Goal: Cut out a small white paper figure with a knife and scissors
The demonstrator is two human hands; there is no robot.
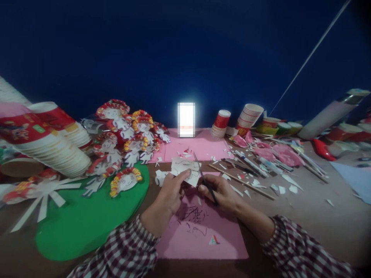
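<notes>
My left hand (174, 189) pinches a small white piece of paper (185, 166) with drawn outlines on it, thumb on top. In my right hand (222, 190) is a pair of dark-handled scissors (203, 178), its blades pointing up and away beside the paper's right edge. Whether the blades touch the paper I cannot tell. Both hands are above a pink sheet (228, 243) with dark pen scribbles and a small triangular scrap (213, 240). Just left of the paper lies a white cut piece (160, 177).
Paper-cut figures (135, 150) with red and yellow trim crowd the left, partly over a green sheet (87, 220). Stacked paper cups (55, 150) lean at far left; more cups (249, 116) stand behind. A wooden stick (242, 181), pens (252, 164) and paper scraps (281, 189) lie right.
</notes>
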